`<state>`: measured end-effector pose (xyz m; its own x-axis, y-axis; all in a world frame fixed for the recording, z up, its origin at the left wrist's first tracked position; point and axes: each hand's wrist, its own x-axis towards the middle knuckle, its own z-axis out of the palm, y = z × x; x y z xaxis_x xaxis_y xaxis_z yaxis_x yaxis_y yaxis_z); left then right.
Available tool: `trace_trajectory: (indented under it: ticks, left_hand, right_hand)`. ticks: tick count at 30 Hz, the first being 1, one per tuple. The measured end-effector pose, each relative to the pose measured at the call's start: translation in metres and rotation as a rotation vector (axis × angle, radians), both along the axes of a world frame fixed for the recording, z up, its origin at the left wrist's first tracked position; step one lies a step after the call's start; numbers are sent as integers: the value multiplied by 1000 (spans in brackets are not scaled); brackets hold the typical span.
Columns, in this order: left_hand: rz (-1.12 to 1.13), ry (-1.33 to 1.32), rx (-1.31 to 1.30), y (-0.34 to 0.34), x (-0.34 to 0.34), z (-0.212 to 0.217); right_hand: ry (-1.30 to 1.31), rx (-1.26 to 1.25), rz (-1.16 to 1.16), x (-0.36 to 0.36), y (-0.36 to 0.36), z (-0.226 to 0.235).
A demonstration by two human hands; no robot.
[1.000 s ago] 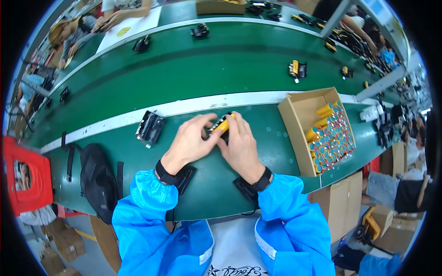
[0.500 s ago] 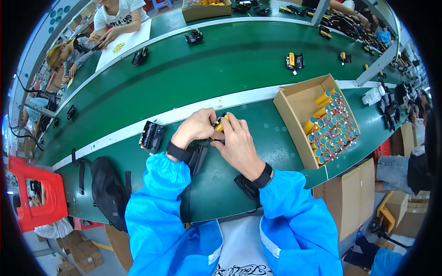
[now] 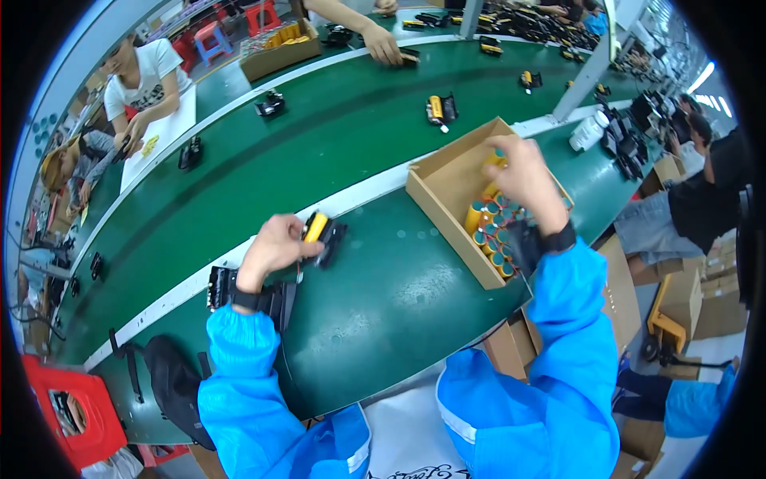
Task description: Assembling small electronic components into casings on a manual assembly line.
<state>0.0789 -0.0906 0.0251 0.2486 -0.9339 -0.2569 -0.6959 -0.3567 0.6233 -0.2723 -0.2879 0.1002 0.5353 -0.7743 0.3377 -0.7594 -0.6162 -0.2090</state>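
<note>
My left hand is closed on a black plastic casing with a yellow cylindrical battery lying in it, held over the green bench. My right hand is over an open cardboard box, its fingers curled near the far batteries. Motion blur hides whether they grip one. Several yellow batteries with teal ends and thin red wires stand in the box. Beside my left wrist, another open black casing rests on the bench.
Beyond a white rail, a green conveyor carries black casings, one with a yellow battery. A co-worker's hand touches a casing at the far side. A white bottle stands right of the box; a black bag lies at left.
My right hand has left the casing and moved right to the battery box. My left hand still holds the casing with its battery. The head view has swung right.
</note>
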Motion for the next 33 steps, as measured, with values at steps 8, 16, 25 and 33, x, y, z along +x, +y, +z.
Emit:
trace_trajectory:
  ticks: [8,16,25,33]
  left_hand:
    - [-5,-126,21,-107,60,-27]
    - [264,-400,-291,-193,164,-41]
    - [21,-907,4,-223,140,-15]
    - [-112,-694,-236,-114,67,43]
  right_hand:
    - [414,47,-61,-13,-59,-24]
    - [-288,199,64,-34,-20,6]
    - [-1323,751,353,-26,71,29]
    - [-1181,1529,275,39,133,-9]
